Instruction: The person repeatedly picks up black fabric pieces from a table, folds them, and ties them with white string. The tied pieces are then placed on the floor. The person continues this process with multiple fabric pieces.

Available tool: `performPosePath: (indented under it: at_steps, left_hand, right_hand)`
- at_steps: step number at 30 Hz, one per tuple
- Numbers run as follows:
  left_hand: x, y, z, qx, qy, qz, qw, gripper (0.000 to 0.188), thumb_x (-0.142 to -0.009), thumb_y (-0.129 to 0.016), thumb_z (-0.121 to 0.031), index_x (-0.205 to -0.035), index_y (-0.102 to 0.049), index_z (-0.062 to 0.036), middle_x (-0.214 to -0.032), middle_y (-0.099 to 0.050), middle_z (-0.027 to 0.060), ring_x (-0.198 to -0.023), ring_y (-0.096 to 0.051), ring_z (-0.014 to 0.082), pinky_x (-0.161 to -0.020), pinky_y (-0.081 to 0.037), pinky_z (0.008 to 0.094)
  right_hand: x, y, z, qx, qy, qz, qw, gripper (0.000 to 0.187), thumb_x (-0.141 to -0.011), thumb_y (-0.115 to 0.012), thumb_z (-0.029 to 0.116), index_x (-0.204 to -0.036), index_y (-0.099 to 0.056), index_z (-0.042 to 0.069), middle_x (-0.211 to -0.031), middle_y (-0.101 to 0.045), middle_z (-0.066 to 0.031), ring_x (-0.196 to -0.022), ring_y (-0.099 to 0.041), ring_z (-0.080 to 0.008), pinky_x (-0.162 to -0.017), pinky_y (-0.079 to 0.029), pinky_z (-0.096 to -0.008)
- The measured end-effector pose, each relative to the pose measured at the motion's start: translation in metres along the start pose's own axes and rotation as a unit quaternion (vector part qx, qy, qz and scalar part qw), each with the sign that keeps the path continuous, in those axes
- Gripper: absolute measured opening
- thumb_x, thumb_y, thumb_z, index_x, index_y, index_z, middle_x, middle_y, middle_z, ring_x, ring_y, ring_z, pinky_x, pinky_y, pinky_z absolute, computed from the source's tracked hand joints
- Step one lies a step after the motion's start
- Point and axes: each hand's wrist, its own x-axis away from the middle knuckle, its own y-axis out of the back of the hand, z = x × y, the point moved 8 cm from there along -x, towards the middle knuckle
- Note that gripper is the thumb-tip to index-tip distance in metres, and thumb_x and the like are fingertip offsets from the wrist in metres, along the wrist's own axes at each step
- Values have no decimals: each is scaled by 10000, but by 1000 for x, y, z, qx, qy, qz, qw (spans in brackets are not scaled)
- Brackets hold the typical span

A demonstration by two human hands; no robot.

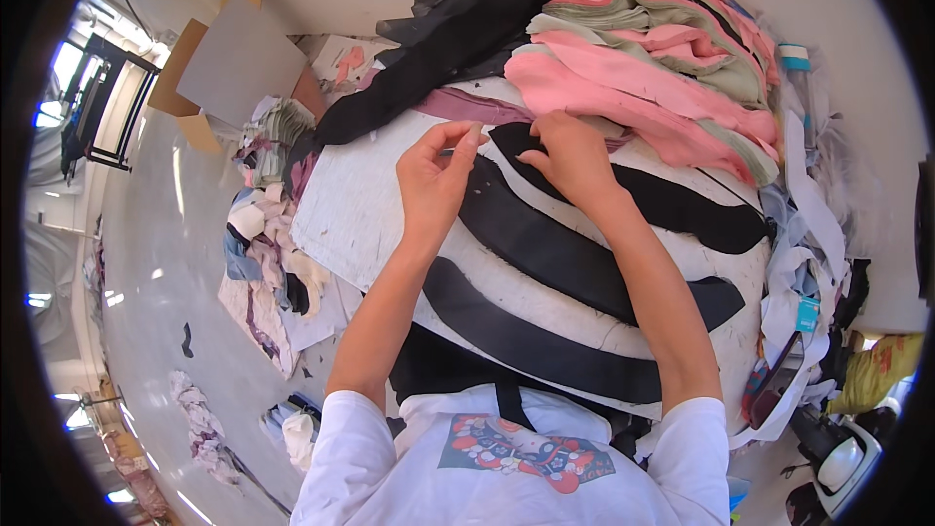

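Note:
Three long curved fabric strips lie one below another on a pale worn tabletop (341, 224). The uppermost is a black fabric strip (696, 209); below it come a dark strip (545, 239) and a dark grey strip (536, 346). My right hand (575, 164) is over the left end of the black strip, fingers curled and closed at its edge; the exact grip is partly hidden. Just left of that end, my left hand (435, 175) is raised with thumb and forefinger pressed together. Whatever may be between those fingertips is too small to make out.
Pink and grey-green cloth pieces (633, 78) are heaped at the back, beside a long black cloth (438, 63). An open cardboard box (239, 68) stands back left. Fabric scraps (273, 263) pile along the left side. White strips (804, 205) and an iron (847, 463) are at right.

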Motion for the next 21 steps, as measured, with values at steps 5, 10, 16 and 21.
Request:
performPosePath:
  at_steps: [5, 10, 16, 21]
  left_hand:
    - [0, -1, -2, 0, -4, 0, 1000, 219, -960, -660, -177, -1055, -700, 16, -911, -720, 45, -787, -621, 60, -715, -487, 212]
    - [-1, -1, 1, -1, 1, 0, 1000, 225, -958, -670, -193, -1048, -703, 10, -917, -718, 44, -789, -625, 63, -703, -487, 208]
    - [0, -16, 7, 39, 39, 19, 998, 270, -970, -657, -254, -1038, -706, 3, -927, -713, 42, -800, -623, 77, -682, -484, 212]
    - [0, -57, 21, 85, 182, 120, 972, 271, -970, -654, -266, -1056, -712, -16, -892, -677, 7, -810, -579, 56, -699, -456, 222]
  right_hand:
    - [2, -12, -7, 10, 16, 2, 1000, 66, -845, -635, 81, -799, -641, 34, -888, -620, -166, -861, -629, -356, -749, -499, -462]
    - [5, -4, -12, -17, 13, -18, 1000, 66, -834, -676, 86, -861, -676, 26, -859, -648, -136, -815, -640, -333, -722, -500, -419]
    - [3, 22, -23, -144, -52, -30, 988, 101, -822, -697, 73, -903, -694, 13, -869, -669, -112, -792, -655, -248, -723, -505, -330]
    - [14, 56, 13, -104, 56, -94, 989, 140, -812, -714, 44, -948, -689, 18, -941, -682, -86, -829, -654, -203, -748, -502, -300]
